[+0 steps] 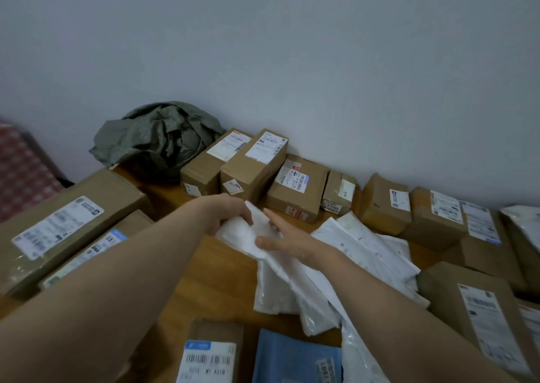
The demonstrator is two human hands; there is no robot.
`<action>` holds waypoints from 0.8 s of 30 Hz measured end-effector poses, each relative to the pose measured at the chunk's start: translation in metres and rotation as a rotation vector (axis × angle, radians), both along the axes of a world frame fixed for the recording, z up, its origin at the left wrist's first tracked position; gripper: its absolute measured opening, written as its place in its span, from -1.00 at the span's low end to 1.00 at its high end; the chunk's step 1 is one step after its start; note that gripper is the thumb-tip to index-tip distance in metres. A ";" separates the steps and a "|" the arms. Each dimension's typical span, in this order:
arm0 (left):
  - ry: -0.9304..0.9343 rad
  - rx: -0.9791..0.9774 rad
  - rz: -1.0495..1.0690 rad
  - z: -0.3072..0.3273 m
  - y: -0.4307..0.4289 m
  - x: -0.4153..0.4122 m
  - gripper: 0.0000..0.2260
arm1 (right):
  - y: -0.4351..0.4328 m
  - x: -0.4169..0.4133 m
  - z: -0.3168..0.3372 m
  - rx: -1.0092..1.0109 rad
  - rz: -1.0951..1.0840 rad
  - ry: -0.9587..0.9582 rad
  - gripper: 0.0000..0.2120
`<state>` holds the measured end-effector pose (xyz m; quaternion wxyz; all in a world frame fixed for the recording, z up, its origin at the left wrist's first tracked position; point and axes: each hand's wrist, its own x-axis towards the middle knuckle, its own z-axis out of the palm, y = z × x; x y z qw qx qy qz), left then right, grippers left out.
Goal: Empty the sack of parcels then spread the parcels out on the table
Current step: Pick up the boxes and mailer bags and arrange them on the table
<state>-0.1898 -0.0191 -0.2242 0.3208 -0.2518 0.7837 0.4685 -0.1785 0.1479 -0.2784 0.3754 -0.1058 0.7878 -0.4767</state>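
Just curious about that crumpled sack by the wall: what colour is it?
The sack is a dull grey-green, clearest in the head view.

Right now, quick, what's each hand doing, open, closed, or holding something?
Left hand: closed, gripping the top of the soft white plastic mailer parcel.
Right hand: open, straight fingers resting flat on that same mailer.

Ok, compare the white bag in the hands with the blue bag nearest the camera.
The white bag is gripped by the left hand, with the right hand resting on it; the blue bag lies untouched. The blue bag shows a label; the white bag shows none. Both are soft mailers.
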 end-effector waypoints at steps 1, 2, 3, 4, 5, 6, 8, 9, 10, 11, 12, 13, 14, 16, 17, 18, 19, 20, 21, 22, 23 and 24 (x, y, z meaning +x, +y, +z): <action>-0.006 0.011 0.030 0.008 -0.003 0.003 -0.76 | -0.001 0.002 0.010 -0.018 0.052 -0.072 0.33; -0.006 0.022 0.070 0.015 -0.006 0.006 -0.81 | -0.001 0.002 0.019 -0.006 0.105 -0.127 0.31; -0.002 0.036 0.113 0.018 -0.010 0.009 -0.85 | 0.000 0.004 0.027 0.044 0.166 -0.137 0.21; 0.009 0.061 0.168 0.019 -0.013 0.011 -0.85 | 0.000 0.007 0.034 0.136 0.230 -0.085 0.05; 0.024 0.105 0.222 0.019 -0.015 0.013 -0.83 | 0.000 0.008 0.038 0.222 0.267 0.013 -0.16; 0.055 0.161 0.281 0.018 -0.018 0.015 -0.80 | 0.000 0.008 0.042 0.258 0.251 0.121 -0.39; 0.118 0.258 0.440 0.014 -0.022 0.019 -0.76 | 0.002 0.004 0.050 0.225 0.093 0.234 -0.66; 0.138 0.259 0.491 0.014 -0.024 0.023 -0.77 | 0.004 0.001 0.053 0.197 0.004 0.245 -0.70; 0.173 0.203 0.499 0.013 -0.026 0.026 -0.77 | 0.007 -0.003 0.056 0.178 -0.069 0.245 -0.72; 0.218 0.151 0.468 0.011 -0.028 0.030 -0.75 | 0.009 -0.007 0.060 0.160 -0.117 0.240 -0.75; 0.252 0.104 0.396 0.008 -0.031 0.031 -0.68 | 0.011 -0.010 0.063 0.141 -0.144 0.228 -0.77; 0.269 0.054 0.315 0.004 -0.034 0.030 -0.58 | 0.012 -0.013 0.065 0.121 -0.161 0.205 -0.78; 0.273 0.012 0.273 -0.001 -0.036 0.031 -0.54 | 0.011 -0.015 0.065 0.097 -0.180 0.185 -0.79; 0.304 -0.044 0.257 -0.006 -0.042 0.033 -0.63 | 0.007 -0.021 0.061 0.084 -0.225 0.217 -0.85; 0.321 -0.047 0.249 -0.007 -0.045 0.035 -0.69 | 0.003 -0.024 0.056 0.108 -0.259 0.283 -0.86; 0.336 -0.048 0.246 -0.008 -0.047 0.035 -0.73 | -0.001 -0.027 0.050 0.149 -0.303 0.370 -0.82; 0.344 -0.061 0.245 -0.014 -0.051 0.032 -0.71 | -0.003 -0.029 0.042 0.195 -0.354 0.458 -0.71; 0.343 -0.099 0.247 -0.021 -0.055 0.029 -0.66 | -0.003 -0.032 0.032 0.254 -0.394 0.530 -0.59; 0.339 -0.152 0.235 -0.026 -0.058 0.027 -0.63 | -0.001 -0.032 0.022 0.321 -0.411 0.589 -0.51; 0.322 -0.219 0.210 -0.031 -0.060 0.027 -0.60 | 0.002 -0.031 0.013 0.387 -0.410 0.628 -0.50; 0.293 -0.299 0.168 -0.037 -0.061 0.027 -0.54 | 0.006 -0.028 0.002 0.441 -0.396 0.632 -0.51; 0.263 -0.388 0.111 -0.044 -0.061 0.028 -0.45 | 0.012 -0.025 -0.008 0.483 -0.368 0.611 -0.52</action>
